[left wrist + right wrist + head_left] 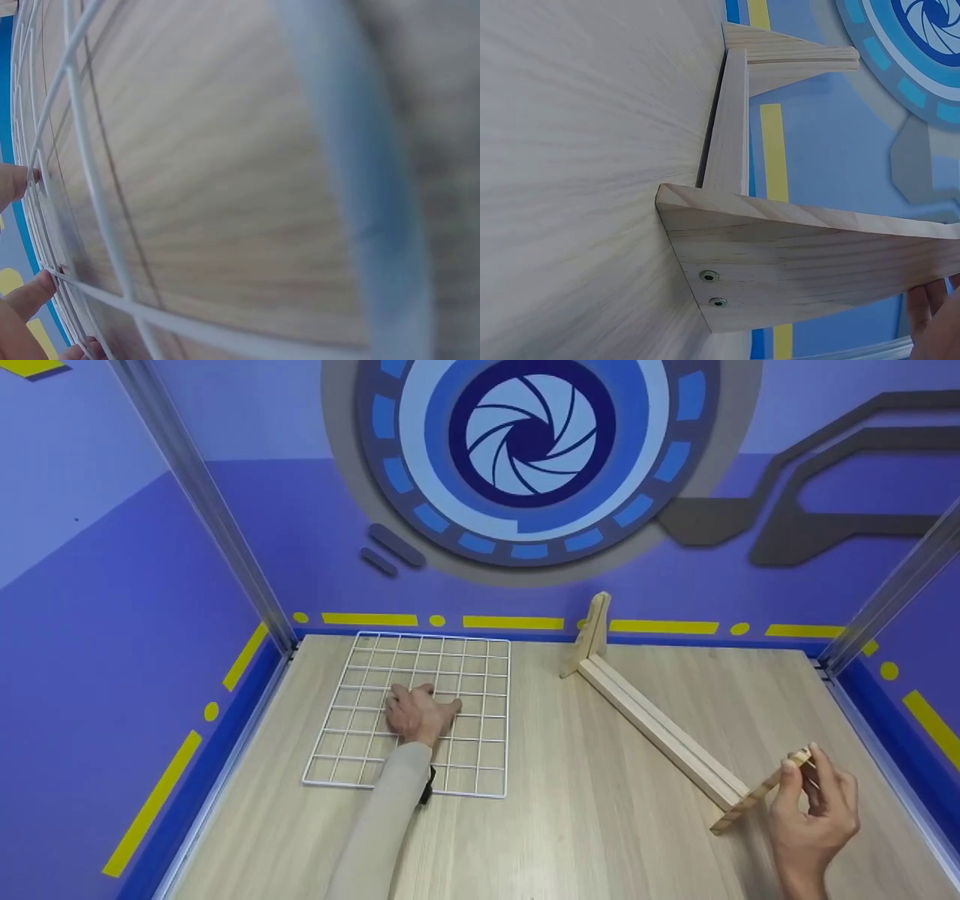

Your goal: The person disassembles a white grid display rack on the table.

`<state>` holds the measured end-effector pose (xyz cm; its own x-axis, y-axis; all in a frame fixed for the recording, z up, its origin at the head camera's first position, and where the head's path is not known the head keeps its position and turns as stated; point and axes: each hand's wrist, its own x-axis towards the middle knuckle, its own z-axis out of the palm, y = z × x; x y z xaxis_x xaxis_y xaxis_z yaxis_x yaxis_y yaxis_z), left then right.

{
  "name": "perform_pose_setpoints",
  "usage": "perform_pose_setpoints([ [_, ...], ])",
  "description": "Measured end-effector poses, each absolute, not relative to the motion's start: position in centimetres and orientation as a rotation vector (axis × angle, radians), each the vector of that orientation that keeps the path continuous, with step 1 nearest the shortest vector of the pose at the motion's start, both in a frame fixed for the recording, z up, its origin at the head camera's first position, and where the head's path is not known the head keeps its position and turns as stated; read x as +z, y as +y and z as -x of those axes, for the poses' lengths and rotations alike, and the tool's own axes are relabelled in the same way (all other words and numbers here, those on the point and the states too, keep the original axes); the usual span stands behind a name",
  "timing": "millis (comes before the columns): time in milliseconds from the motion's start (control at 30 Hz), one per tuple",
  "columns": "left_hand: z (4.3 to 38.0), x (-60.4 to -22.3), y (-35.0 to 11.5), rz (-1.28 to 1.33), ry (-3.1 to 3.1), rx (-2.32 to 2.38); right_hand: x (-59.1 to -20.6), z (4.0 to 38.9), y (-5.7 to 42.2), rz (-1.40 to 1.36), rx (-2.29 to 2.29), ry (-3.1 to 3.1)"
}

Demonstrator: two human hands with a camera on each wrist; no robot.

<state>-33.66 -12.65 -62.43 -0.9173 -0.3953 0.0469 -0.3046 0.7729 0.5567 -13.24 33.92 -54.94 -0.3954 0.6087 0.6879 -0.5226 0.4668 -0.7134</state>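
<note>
A white wire grid panel (480, 720) lies level over the left half of the table. My left hand (420, 714) is over its middle, fingers spread and bent, gripping the wires. In the left wrist view, the fingertips (45, 283) are right at the wires, and thin shadows run beside these on the wood. On the right is a wooden stand (667, 731), a long grooved bar between two tapered end boards. My right hand (817, 810) pinches the upper tip of the near end board (802, 262) between thumb and fingers. Two bolts (709, 276) show on that board's outer face.
The wood-grain table (555, 810) is bordered by blue and purple walls with yellow dashes. Metal posts (217, 525) stand at the back corners. The stand's far end board (592, 634) is close to the back wall.
</note>
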Motion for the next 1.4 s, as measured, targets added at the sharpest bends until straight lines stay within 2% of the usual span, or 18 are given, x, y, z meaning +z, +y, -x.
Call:
perform_pose_setpoints([
  [1400,33.06,-62.88,-11.97,-0.526,-2.767,-0.767,-54.84,13.06,33.92,0.055,1.250,-1.551],
])
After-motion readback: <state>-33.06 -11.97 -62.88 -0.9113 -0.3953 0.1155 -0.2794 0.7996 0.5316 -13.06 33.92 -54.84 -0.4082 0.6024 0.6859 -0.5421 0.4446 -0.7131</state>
